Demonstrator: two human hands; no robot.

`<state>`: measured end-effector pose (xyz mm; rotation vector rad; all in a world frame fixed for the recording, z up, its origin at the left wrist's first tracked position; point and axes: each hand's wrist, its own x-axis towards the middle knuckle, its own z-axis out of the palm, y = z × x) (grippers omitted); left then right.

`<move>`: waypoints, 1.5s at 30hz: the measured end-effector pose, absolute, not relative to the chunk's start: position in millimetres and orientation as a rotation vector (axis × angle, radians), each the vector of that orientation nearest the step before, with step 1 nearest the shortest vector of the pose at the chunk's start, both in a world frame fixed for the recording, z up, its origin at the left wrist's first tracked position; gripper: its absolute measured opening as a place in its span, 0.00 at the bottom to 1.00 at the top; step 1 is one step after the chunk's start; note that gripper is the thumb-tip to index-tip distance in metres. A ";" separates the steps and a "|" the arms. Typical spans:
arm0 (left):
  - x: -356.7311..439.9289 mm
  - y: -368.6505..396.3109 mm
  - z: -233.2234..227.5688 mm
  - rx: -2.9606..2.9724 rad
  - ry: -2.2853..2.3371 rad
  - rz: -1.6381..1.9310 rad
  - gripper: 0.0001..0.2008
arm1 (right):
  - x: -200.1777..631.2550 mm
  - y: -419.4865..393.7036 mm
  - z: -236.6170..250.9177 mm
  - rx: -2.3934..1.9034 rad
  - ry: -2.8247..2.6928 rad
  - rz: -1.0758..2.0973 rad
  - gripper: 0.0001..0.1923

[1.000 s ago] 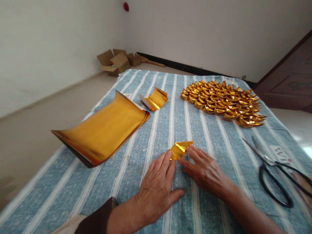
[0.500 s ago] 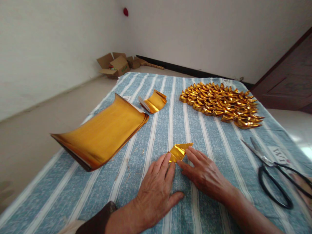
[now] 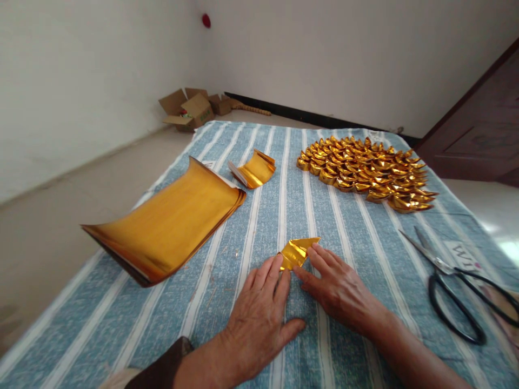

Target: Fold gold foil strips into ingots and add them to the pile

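A small piece of gold foil paper [image 3: 295,254], folded to a point at its right end, lies on the striped cloth in front of me. My left hand [image 3: 261,319] rests flat with its fingers stretched out. Its fingertips press the paper's lower left edge, and the thumb points off to the right. On the paper's right side, my right hand [image 3: 336,283] has its thumb and fingertips closed on the edge. The undersides of both hands' fingers are hidden.
Large gold sheets [image 3: 170,221] lie stacked at left, with a small curled stack [image 3: 257,170] behind. Many folded gold ingots [image 3: 365,170] cluster at back right. Black-handled scissors [image 3: 440,265] lie open at right on the cloth [image 3: 270,216]. Cardboard boxes [image 3: 194,111] stand on the floor beyond.
The view has shifted very slightly. Both hands and the folded paper keep the same places relative to each other.
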<state>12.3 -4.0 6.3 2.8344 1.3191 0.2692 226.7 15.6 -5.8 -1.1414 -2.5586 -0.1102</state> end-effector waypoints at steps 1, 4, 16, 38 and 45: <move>12.3 -4.2 6.4 2.837 1.319 0.268 0.37 | 226.6 15.6 -5.9 -1.140 -2.559 -0.113 0.21; 12.4 -4.6 6.5 2.827 1.320 0.268 0.37 | 226.7 15.7 -6.2 -1.133 -2.555 -0.124 0.20; 12.9 -4.1 8.0 2.774 1.308 0.257 0.36 | 227.3 15.0 -4.4 -1.128 -2.557 -0.143 0.20; 13.3 -4.2 8.5 2.712 1.305 0.310 0.36 | 226.8 15.5 -6.4 -1.127 -2.536 -0.147 0.19; 13.8 -4.2 9.5 2.744 1.324 0.255 0.37 | 226.6 15.5 -6.1 -1.130 -2.531 -0.115 0.19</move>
